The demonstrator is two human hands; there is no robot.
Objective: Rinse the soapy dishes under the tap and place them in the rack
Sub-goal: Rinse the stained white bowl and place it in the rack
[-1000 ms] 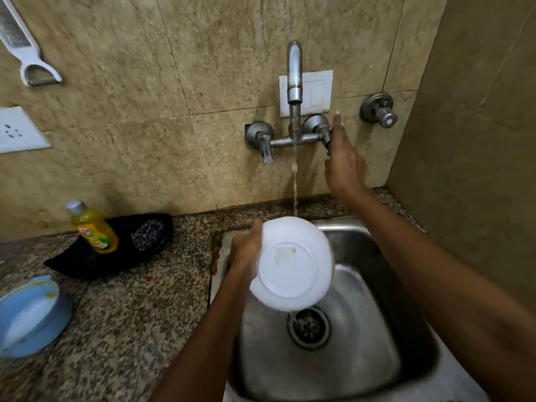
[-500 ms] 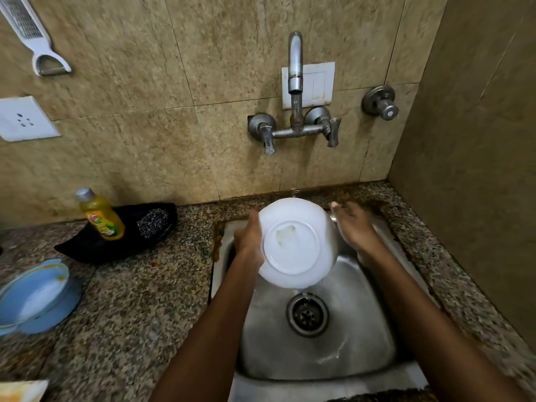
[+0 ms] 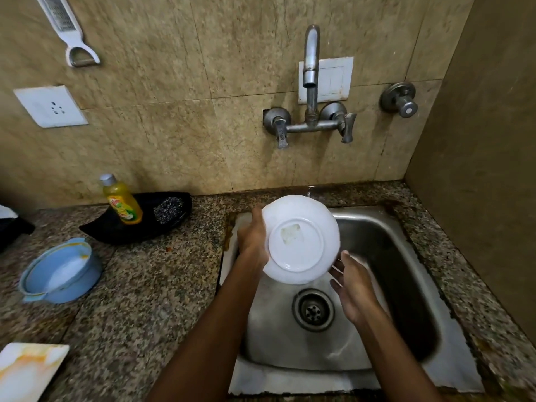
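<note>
Beige stone tiles cover the wall [image 3: 150, 134] behind a speckled granite desk [image 3: 139, 285], and a steel sink [image 3: 385, 256] is set into the desk on the side of the right hand. Beyond both hands the tap [image 3: 311, 79] rises from the wall with its two lever handles just below the spout; water seems to splash at the sink's far rim right behind the plate, though the stream itself is too faint to make out. A white plate [image 3: 301, 242] is held over the sink with its underside toward the camera, tilted, a patch of label residue inside its foot ring. The left hand [image 3: 252, 239] grips the plate's left edge, fingers hidden behind it and the thumb up along the rim. The right hand [image 3: 352, 288] is spread with palm up and fingers relaxed, its fingertips just at the plate's lower right edge; it holds nothing. Below the right hand lies the drain [image 3: 313, 310] in the sink's floor. Out to the left of the left hand sits a blue bowl [image 3: 62, 274] on the desk, and beyond it a black tray [image 3: 136, 224] carrying a yellow soap bottle [image 3: 121, 200] and a steel scrubber [image 3: 169, 210]. A white board with orange stains [image 3: 29, 369] lies near the lower left corner. On the wall hang a white grater [image 3: 69, 33] and a white socket [image 3: 50, 105].
</note>
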